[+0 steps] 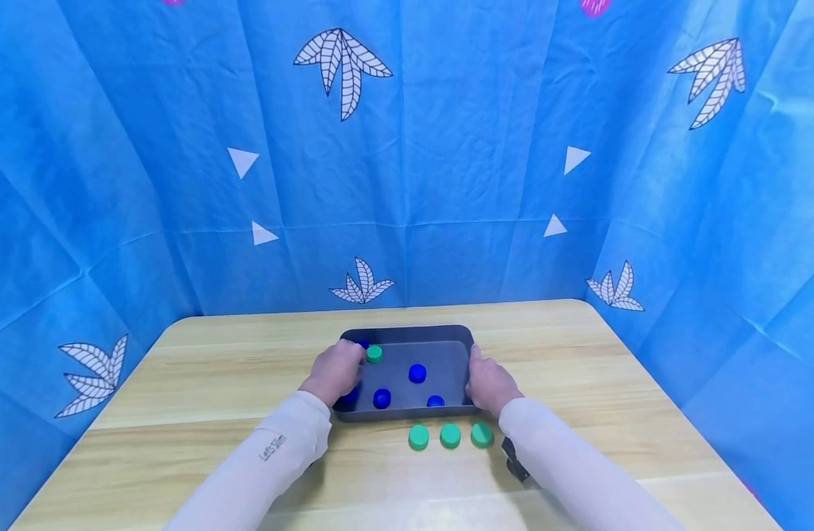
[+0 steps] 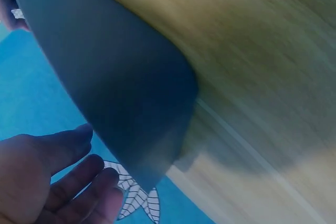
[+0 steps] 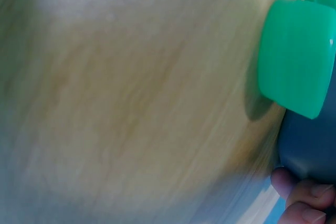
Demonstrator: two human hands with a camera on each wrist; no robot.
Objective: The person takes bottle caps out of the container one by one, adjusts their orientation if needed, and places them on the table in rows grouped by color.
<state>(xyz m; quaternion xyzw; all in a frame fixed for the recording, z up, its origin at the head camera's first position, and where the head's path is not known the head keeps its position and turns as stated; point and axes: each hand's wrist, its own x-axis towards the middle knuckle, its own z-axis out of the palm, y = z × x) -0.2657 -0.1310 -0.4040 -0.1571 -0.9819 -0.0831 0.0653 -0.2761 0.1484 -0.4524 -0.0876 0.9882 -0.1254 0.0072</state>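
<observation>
Head view: tray mid-table, blue caps and one green cap inside; three green caps in front. Left hand at tray's left wall, right hand gripping right end. Left wrist view: fingers loosely curved beside tray. Right wrist view: fingertips touching tray.

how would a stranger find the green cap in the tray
Start at the wooden table and look for the dark rectangular tray. Near its far left corner sits the green cap, the only green one visible inside, among blue caps.
</observation>
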